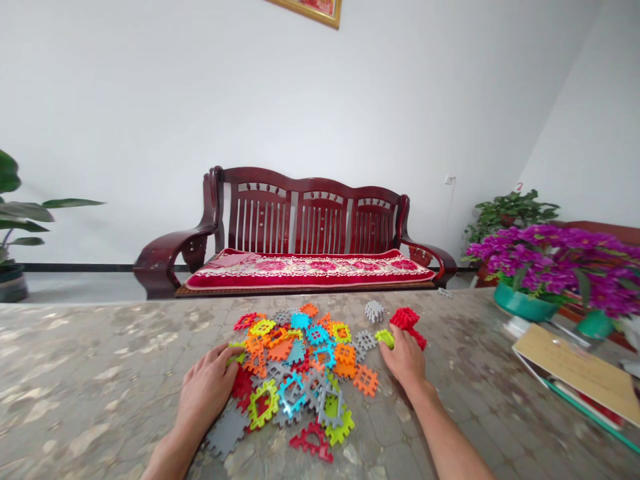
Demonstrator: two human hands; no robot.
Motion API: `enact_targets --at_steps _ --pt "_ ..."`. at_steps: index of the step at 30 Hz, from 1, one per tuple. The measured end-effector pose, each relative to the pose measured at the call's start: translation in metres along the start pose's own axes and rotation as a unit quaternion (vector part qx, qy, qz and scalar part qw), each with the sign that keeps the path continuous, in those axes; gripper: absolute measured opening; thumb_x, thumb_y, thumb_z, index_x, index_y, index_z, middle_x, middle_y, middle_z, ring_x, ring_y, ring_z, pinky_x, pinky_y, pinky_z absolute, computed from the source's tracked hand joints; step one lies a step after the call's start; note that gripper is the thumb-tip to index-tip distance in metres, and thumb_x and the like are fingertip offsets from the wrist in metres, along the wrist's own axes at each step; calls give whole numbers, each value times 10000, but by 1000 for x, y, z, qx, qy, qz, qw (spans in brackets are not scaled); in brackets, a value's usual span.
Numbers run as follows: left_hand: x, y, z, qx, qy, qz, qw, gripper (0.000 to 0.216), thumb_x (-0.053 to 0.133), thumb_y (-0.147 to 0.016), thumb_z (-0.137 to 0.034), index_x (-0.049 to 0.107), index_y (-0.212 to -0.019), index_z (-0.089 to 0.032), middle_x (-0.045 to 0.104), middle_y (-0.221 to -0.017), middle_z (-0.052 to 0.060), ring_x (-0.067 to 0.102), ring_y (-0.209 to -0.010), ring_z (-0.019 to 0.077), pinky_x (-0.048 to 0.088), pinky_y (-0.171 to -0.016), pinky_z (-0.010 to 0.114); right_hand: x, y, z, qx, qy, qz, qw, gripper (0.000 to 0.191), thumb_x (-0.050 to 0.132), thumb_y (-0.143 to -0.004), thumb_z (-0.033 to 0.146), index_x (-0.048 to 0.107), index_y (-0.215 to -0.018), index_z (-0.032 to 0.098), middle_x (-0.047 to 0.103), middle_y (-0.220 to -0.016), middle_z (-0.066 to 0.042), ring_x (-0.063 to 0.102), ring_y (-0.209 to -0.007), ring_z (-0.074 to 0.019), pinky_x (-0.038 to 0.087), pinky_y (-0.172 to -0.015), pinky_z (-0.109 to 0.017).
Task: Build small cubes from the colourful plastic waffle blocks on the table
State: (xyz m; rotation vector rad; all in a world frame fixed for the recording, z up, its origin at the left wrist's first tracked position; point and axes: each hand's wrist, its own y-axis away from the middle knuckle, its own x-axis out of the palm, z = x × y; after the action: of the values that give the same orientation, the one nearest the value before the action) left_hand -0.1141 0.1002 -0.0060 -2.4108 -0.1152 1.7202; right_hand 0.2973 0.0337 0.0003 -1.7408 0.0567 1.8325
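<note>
A heap of plastic interlocking building tiles [295,350] in orange, blue, grey, red and lime green lies between my hands. At its left edge, my left hand [209,381] has its fingers closed on a lime green tile [237,356], partly covered by the fingers. To the right of the heap, my right hand [406,360] pinches another lime green tile [385,338] between thumb and fingers. Just beyond that hand is a red stack of tiles [405,318], partly hidden behind the fingers. A grey stack [375,311] stands to its left.
The patterned table [100,380] spans the foreground. Purple flowers [555,260] in green pots, a brown envelope [580,370] and papers occupy its right side. A small grey piece [444,293] lies near the far edge. Behind is a wooden bench [320,220] with a red cover.
</note>
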Motion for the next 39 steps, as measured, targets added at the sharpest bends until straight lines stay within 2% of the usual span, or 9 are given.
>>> enact_targets --at_steps 13,19,23,33,39 --pt "0 -1 0 -6 3 6 1000 423 345 -898 -283 662 -1176 -320 569 -1364 27 527 -1240 229 365 -1052 410 4 1 -3 -19 -4 -14 1000 379 537 -857 356 610 -1182 177 647 -1073 -117 585 -977 -250 394 -821 -322" --pt "2 -1 1 -1 -4 0 1000 423 349 -893 -279 666 -1170 -322 579 -1353 23 530 -1236 224 370 -1045 397 3 2 -5 -44 -14 -80 996 326 516 -882 340 629 -1149 192 634 -1133 -96 569 -992 -239 394 -845 -325" --pt "1 -1 1 -2 2 -7 1000 408 365 -885 -280 679 -1144 -313 603 -1321 28 540 -1222 225 368 -1046 393 4 2 -2 -87 -41 -126 987 303 490 -894 294 637 -1138 190 639 -1149 -88 550 -1032 -242 391 -895 -347" --pt "1 0 0 -4 12 1 1000 429 347 -890 -286 664 -1178 -309 581 -1350 36 541 -1219 236 368 -1045 408 5 12 29 -200 -148 -131 960 260 464 -901 225 648 -1085 222 664 -1099 -59 556 -1034 -209 392 -935 -354" --pt "-1 1 -2 -7 13 -5 1000 424 339 -896 -280 668 -1163 -301 585 -1337 39 534 -1222 229 365 -1040 403 0 27 56 -245 -170 -86 951 270 471 -900 216 643 -1107 237 663 -1124 -51 539 -1069 -206 394 -945 -355"
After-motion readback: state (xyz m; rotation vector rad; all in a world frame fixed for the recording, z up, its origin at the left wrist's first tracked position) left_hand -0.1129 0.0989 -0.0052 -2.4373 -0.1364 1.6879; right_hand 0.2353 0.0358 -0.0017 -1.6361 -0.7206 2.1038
